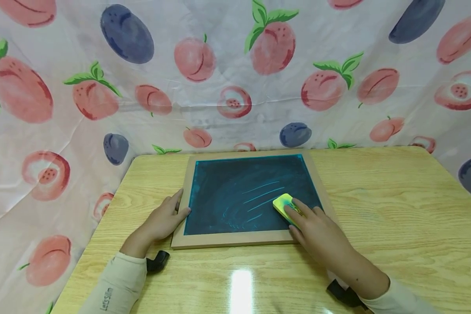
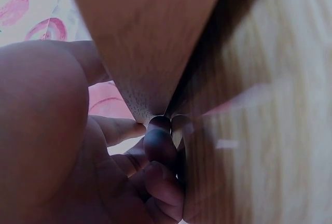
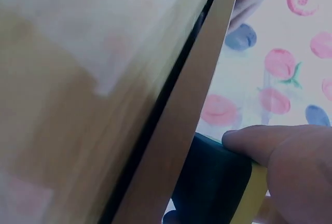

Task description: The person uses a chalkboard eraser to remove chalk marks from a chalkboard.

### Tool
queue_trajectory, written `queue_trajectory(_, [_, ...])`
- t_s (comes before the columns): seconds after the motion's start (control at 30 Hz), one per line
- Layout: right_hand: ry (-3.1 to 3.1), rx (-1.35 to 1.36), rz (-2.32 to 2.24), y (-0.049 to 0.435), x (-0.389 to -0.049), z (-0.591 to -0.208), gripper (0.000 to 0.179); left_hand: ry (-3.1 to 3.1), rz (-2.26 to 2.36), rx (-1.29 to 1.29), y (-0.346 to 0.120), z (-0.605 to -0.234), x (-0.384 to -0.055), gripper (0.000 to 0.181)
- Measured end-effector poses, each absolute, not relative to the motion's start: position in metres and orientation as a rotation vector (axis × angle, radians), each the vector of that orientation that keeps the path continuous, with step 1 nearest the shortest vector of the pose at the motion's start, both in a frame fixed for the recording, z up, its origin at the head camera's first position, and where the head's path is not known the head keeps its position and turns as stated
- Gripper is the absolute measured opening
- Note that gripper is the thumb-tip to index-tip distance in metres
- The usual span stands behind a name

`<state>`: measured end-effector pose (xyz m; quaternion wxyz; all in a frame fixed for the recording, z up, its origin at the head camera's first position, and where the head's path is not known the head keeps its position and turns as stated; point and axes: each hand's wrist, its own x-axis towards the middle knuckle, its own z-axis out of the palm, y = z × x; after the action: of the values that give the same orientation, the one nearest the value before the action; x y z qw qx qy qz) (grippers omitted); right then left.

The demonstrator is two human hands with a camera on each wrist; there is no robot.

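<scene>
Near the table's far edge, the left grip holds the chalkboard, the right grip an eraser; wiping looks partial, chalk strokes remaining.

There is one eraser, one blackboard, one table.

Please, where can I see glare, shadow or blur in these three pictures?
Head view: white glare on the wooden tabletop, below the framed chalkboard. Left wrist view: left hand in dim shadow, tabletop grain at right blurred. Right wrist view: hazy reflections on the tabletop, fruit-print cloth washed out.
</scene>
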<state>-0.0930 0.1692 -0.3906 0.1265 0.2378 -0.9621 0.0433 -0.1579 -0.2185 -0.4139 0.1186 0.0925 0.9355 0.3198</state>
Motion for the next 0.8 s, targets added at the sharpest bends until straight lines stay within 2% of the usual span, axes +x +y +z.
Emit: queue_trajectory(0.8, [-2.744,0.957,0.063,0.112,-0.081,-0.386,0.044,2.748,0.909,0.26,-0.22,-0.415,-0.159,0.071])
